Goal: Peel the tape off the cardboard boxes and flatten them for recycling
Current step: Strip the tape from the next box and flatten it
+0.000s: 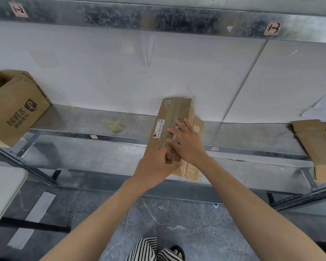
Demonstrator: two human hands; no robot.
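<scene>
- Head view: we found the narrow box [174, 132] lying on the metal shelf [102, 127]. Its long axis ran away from the person, and the far end leaned a little to the right.
- At the box's near end the left hand [156, 166] had its grip closed, thumb and curled fingers pinching the top edge. We could not tell whether a tape end was between them.
- On the box's top face, just beyond the left hand, the right hand [186, 142] lay flat with fingers spread, holding nothing and pressing the box down.
- A duller strip [171, 115], which we took for the tape, ran along the box's length from that pinch. We judged the peel would have to travel along that axis, away from the person, with the left hand nearer to it.
- Well left of the box stood an open carton [17, 108]; well right of it lay flattened cardboard [316, 146].
</scene>
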